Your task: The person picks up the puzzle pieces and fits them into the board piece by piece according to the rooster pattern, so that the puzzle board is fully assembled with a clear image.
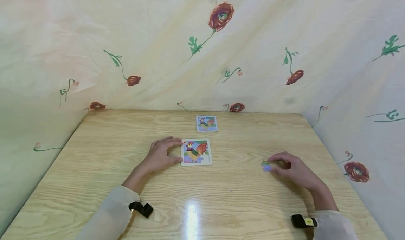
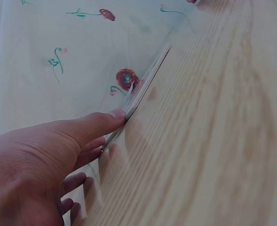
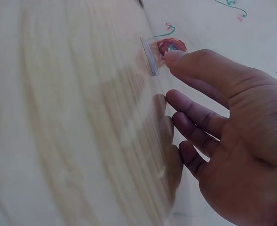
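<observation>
A square puzzle tray (image 1: 211,159) with a white border shows a rooster picture, with a pale bare gap at its lower right. My left hand (image 1: 162,155) grips its left side, index finger by the upper corner and thumb by the lower one. The left wrist view shows the left thumb (image 2: 114,114) against the tray's thin edge (image 2: 147,84). Well to the right, my right hand (image 1: 292,168) holds a small green and purple puzzle piece (image 1: 267,167) by its right side, between thumb and index finger. In the right wrist view this piece (image 3: 149,56) appears edge-on beside the thumb.
A picture card (image 1: 207,123) with the same rooster lies behind the tray. The wood-grain table (image 1: 234,194) meets a flowered cloth (image 1: 158,32) at the back and sides. Black straps (image 1: 140,208) are worn at both wrists.
</observation>
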Demonstrator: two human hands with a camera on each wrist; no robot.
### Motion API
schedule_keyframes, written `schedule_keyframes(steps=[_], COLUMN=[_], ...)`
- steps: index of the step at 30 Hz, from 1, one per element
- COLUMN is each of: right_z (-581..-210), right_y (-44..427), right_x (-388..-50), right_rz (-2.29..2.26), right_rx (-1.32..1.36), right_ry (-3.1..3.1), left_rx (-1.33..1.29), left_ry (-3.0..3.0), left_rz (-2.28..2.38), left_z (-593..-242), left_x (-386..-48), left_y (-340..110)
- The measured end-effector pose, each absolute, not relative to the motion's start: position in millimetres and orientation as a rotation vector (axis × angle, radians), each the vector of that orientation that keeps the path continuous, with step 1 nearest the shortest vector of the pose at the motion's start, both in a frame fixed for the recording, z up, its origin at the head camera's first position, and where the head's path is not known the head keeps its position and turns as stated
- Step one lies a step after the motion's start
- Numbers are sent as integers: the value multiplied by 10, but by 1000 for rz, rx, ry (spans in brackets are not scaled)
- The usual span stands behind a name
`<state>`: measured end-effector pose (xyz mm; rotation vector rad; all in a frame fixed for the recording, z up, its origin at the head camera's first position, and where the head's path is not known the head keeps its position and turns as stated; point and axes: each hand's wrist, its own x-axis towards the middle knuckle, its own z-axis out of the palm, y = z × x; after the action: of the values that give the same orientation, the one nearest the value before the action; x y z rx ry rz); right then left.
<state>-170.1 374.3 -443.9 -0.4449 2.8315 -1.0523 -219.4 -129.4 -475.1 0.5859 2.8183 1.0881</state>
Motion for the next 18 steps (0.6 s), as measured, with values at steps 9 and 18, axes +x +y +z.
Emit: schedule_keyframes(steps=[9, 18], right_z=[-4496, -4497], right_y=[3760, 3751], right_x=[-1707, -1712], right_rz=[-1081, -1053], right_rx=[-565, -501], right_ry=[2826, 2837], left_rx=[578, 574], left_ry=[2820, 2822], left_rz=[1089, 1080], left_z=[-4747, -4762], left_x=[-2198, -2203], left_y=[-1291, -1288])
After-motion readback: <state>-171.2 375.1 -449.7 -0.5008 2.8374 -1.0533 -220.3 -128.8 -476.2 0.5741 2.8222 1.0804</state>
